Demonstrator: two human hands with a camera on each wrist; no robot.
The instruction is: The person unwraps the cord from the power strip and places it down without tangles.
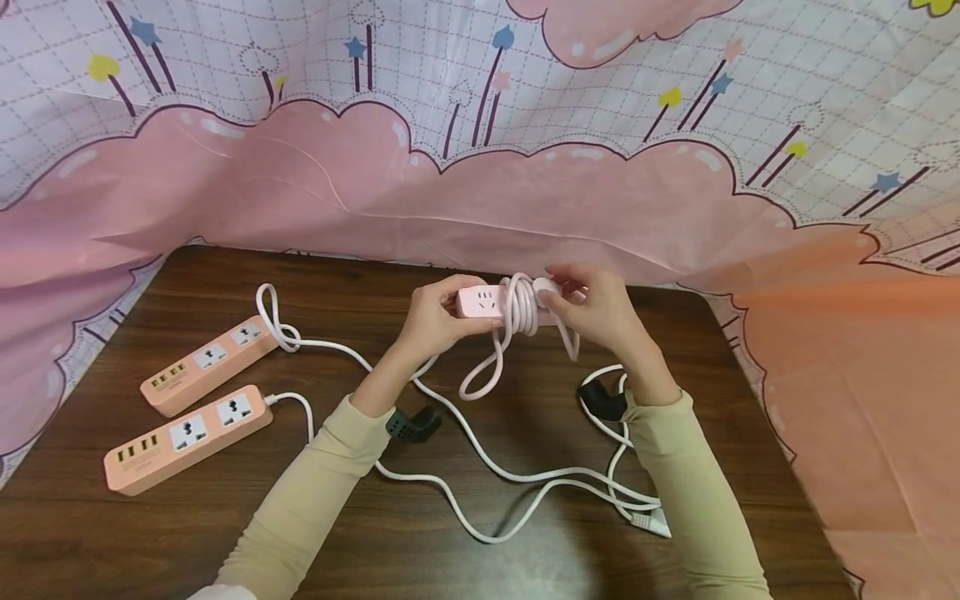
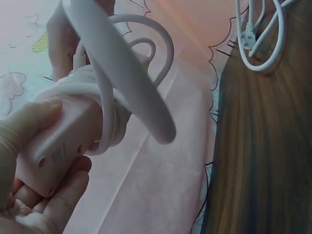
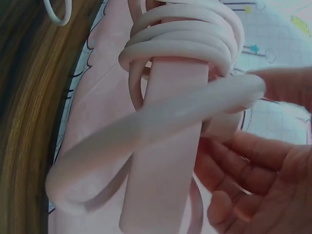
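Observation:
A small pink power strip [image 1: 482, 301] is held up above the dark wooden table [image 1: 112, 533]. My left hand [image 1: 435, 317] grips its left end; thumb and fingers wrap the body [image 2: 53, 146]. Its pink cord [image 1: 521, 304] is wound in several turns around the strip [image 3: 165, 161]. My right hand [image 1: 592, 308] holds the right end, pinching the cord's plug [image 1: 546, 287] near the coils [image 3: 185, 39]. A loose loop of cord [image 1: 483, 375] hangs below.
Two longer pink power strips [image 1: 210, 364] [image 1: 187, 437] lie at the table's left, their white cords [image 1: 525, 483] trailing across the middle to black plugs [image 1: 414, 423] [image 1: 602, 400]. A pink patterned cloth [image 1: 480, 183] hangs behind and drapes at the right.

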